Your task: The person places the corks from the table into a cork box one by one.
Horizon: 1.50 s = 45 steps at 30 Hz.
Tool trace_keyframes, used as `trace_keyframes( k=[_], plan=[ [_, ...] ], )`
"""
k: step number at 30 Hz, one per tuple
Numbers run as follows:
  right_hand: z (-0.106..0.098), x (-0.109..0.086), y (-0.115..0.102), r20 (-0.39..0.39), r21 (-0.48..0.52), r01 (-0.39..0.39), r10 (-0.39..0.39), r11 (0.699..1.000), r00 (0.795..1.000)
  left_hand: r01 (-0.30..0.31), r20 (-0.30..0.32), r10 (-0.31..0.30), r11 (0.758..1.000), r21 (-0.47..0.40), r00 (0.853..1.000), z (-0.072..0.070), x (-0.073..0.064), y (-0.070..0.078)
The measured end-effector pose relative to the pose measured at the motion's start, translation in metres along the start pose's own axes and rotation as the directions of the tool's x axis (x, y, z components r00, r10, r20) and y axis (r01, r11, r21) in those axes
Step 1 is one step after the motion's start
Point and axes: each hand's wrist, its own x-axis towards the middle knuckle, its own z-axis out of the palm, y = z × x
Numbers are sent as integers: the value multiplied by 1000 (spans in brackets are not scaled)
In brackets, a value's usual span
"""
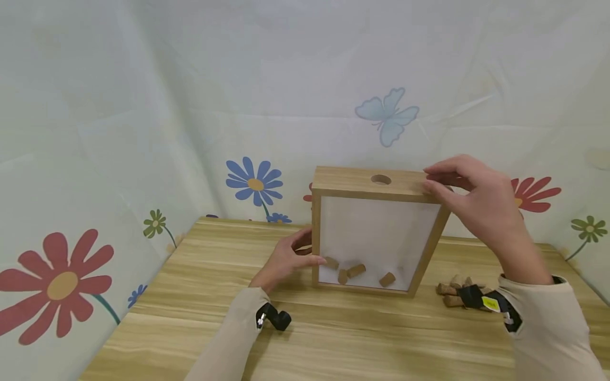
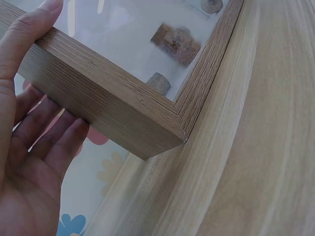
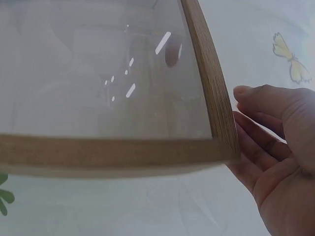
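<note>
A shallow wooden shadow box (image 1: 429,254) with a clear front stands upright on the table. Its top has a round hole (image 1: 381,180). Several corks (image 1: 356,271) lie at the bottom behind the clear pane; one cork (image 2: 177,44) shows up close in the left wrist view. My left hand (image 1: 288,259) grips the box's left side low down, thumb on the front frame and fingers round the side. At the top right corner my right hand (image 1: 481,196) holds the top edge, thumb toward the front and fingertips toward the back, partly hidden behind the frame (image 3: 216,93) in the right wrist view.
More corks (image 1: 448,291) lie in a pile on the wooden table (image 1: 371,338), right of the box and partly behind the right wrist's black strap (image 1: 472,296). A pale curtain (image 1: 286,79) with printed flowers and a butterfly hangs behind the table.
</note>
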Motion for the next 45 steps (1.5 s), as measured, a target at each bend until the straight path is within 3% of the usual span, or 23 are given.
trace_keyframes(
  k=[9, 19, 29, 45],
  plan=[
    [-24, -29, 20, -58, 27, -171, 172, 985, 983, -4, -4, 4, 1000, -3, 1000, -1, 0, -1],
    [-35, -66, 61, 32, -7, -397, 397, 918, 917, -4, -2, 4, 1000, -9, 1000, 0, 1, -2],
    [-29, -100, 101, 142, -91, -462, 471, 882, 871, -13, -1, 13, 1000, -7, 1000, 0, 2, -5],
    [-17, -125, 139, 262, -206, -516, 555, 831, 790, -15, 1, 15, 1000, -8, 1000, 0, 2, -3]
  ],
)
